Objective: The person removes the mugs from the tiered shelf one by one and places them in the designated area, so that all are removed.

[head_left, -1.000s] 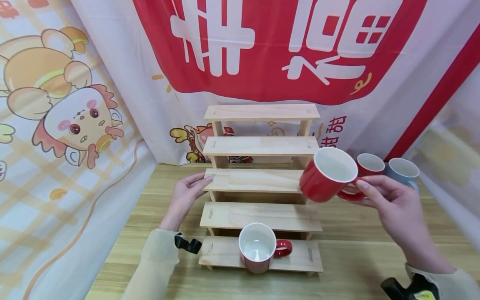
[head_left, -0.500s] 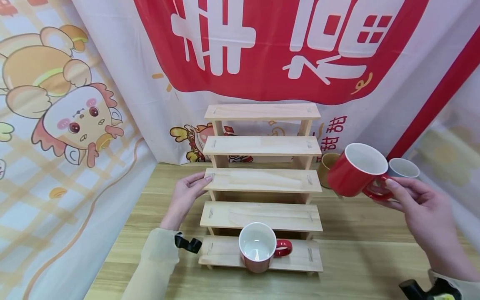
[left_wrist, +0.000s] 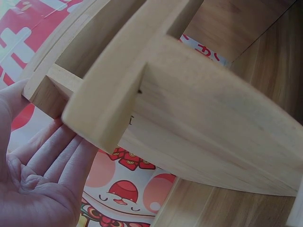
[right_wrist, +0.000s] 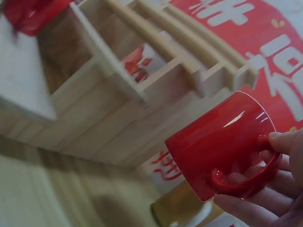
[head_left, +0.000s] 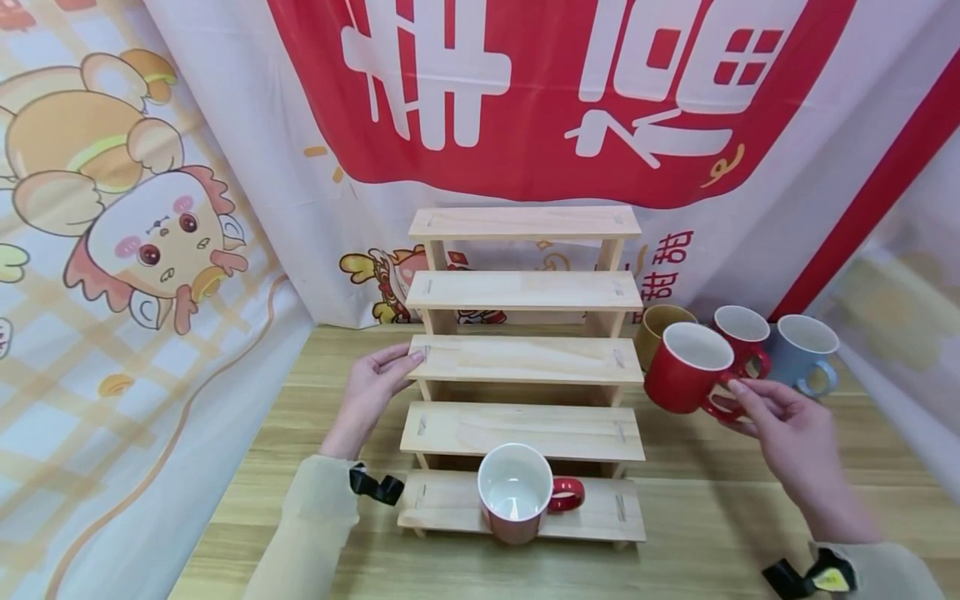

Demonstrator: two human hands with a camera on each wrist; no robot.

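Note:
My right hand pinches the handle of a red mug, white inside. In the head view this mug is just right of a wooden tiered rack; in the right wrist view the mug is in the air, tilted. My left hand holds the left end of the rack's middle step, thumb on top. The left wrist view shows the fingers of the left hand reaching under the wood. Another red mug stands on the lowest step, its handle to the right.
Behind the held mug stand a mustard mug, partly hidden, a red mug and a light blue mug on the wood-grain tabletop. A printed cloth backdrop hangs close behind the rack, and another patterned cloth lines the left.
The right hand took the red mug rightward, away from the rack's middle step, then back left and lower. The mustard mug came into view. My left hand stayed put.

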